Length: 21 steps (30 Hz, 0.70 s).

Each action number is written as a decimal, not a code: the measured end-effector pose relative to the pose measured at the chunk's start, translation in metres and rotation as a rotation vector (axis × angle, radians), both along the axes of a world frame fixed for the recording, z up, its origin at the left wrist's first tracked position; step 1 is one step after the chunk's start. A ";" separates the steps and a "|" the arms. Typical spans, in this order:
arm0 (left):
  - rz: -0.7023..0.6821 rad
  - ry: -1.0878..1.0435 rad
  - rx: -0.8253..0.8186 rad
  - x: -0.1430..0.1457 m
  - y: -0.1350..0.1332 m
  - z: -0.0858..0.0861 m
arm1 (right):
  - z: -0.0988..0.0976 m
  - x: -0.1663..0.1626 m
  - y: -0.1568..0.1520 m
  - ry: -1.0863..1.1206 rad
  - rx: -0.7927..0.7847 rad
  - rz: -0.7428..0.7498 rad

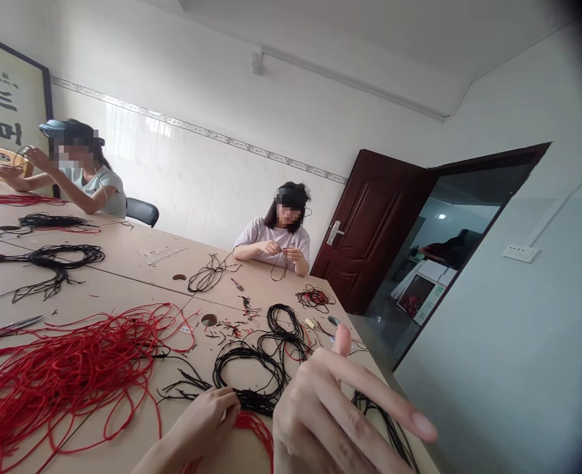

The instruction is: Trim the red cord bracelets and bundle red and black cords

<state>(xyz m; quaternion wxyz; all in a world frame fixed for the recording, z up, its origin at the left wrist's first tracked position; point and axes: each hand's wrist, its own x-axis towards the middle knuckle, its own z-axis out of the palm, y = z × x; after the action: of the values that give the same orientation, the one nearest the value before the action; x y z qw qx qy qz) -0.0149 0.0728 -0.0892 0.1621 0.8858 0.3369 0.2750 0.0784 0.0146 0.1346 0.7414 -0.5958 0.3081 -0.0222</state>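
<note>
My left hand [211, 416] is at the bottom middle, its fingers curled and closed beside a coil of black cord [249, 352]. What those fingers hold, if anything, is hidden. Red cords [256, 429] run close by its fingertips and partly underneath. Raised near the camera, my right hand [338, 415] is open, with the thumb up and the index finger stretched to the right; I see nothing in it. It covers part of the black cords, and another black bundle [387, 421] shows behind it. A large tangle of red cord [78, 375] lies to the left.
Scissors [9, 329] lie at the table's left. Cord scraps [229, 329] surround a round table hole [209, 320]. Across the table, one person [276, 240] handles cord; another person [86, 178] sits far left. More black bundles [68, 257] lie leftward. A door [370, 224] stands at right.
</note>
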 end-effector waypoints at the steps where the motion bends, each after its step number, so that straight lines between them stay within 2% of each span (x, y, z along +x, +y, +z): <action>1: 0.000 -0.001 0.003 0.000 0.000 -0.001 | -0.001 0.009 0.008 0.042 -0.039 -0.189; 2: 0.000 -0.002 0.006 0.000 0.001 -0.001 | -0.001 0.019 0.014 0.119 -0.129 -0.465; 3: 0.001 -0.002 0.010 0.001 0.001 -0.002 | -0.002 0.030 0.019 0.260 -0.294 -0.871; 4: 0.003 -0.002 0.014 0.001 0.002 -0.002 | -0.003 0.040 0.021 0.462 -0.550 -1.352; 5: 0.004 -0.001 0.018 0.001 0.002 -0.002 | -0.004 0.048 0.020 0.684 -0.902 -1.812; 6: 0.006 -0.001 0.022 0.001 0.002 -0.002 | -0.006 0.052 0.016 0.889 -1.328 -2.169; 7: 0.009 0.000 0.025 0.001 0.002 -0.002 | -0.008 0.053 0.012 1.059 -1.761 -2.436; 8: 0.012 0.001 0.027 0.001 0.002 -0.002 | -0.011 0.052 0.008 1.189 -2.056 -2.635; 10: 0.016 0.002 0.029 0.001 0.001 -0.001 | -0.017 0.044 0.003 1.438 -2.335 -2.938; 11: 0.017 0.003 0.029 0.001 0.001 -0.001 | -0.020 0.039 0.003 1.618 -2.343 -3.059; 12: 0.018 0.004 0.030 0.001 0.001 0.000 | -0.024 0.036 0.005 1.857 -2.284 -3.145; 13: 0.017 0.006 0.030 0.000 0.000 0.001 | -0.029 0.034 0.008 2.164 -2.158 -3.186; 14: 0.018 0.008 0.032 0.000 0.000 0.002 | -0.034 0.033 0.011 2.512 -1.923 -3.196; 15: 0.018 0.010 0.034 0.000 -0.001 0.003 | -0.039 0.033 0.014 2.874 -1.580 -3.146; 17: 0.022 0.013 0.037 0.000 -0.002 0.006 | -0.048 0.034 0.018 3.447 -0.731 -2.885; 18: 0.024 0.014 0.038 -0.001 -0.002 0.006 | -0.051 0.034 0.019 3.607 -0.323 -2.717; 19: 0.024 0.014 0.039 -0.001 -0.002 0.007 | -0.053 0.034 0.020 3.696 0.016 -2.550; 20: 0.024 0.013 0.038 -0.001 -0.002 0.006 | -0.054 0.035 0.022 3.742 0.275 -2.397; 21: 0.022 0.011 0.038 0.000 -0.001 0.005 | -0.054 0.035 0.024 3.771 0.462 -2.260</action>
<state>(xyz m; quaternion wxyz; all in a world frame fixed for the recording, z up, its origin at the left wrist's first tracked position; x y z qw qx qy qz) -0.0154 0.0717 -0.0839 0.1403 0.8865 0.3423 0.2781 0.1133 0.0391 0.0807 0.6125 -0.5289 -0.5699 -0.1427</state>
